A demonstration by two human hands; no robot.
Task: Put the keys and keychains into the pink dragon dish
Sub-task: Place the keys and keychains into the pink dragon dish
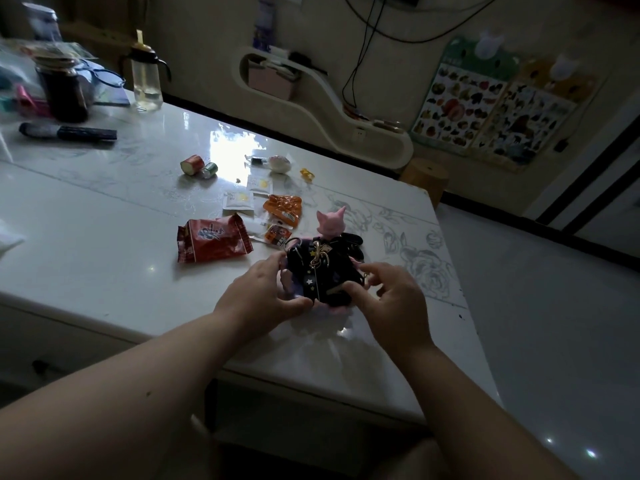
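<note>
Both bare forearms reach in from the bottom edge over the glossy white table [104, 237]. Left hand [258, 299] and right hand [391, 299] flank a black star-printed keychain pouch with a gold clasp [317, 271], which sits in the pink dragon-shaped dish [329, 220]. Left thumb and fingers are curled against the pouch's left side; right fingers are loosely bent, forefinger touching its right edge; firm pinch cannot be told. Dragon head rises just behind. Beyond: red crinkled snack packet [211, 242], orange snack packets [282, 209], clear plastic water bottle [146, 76].
</note>
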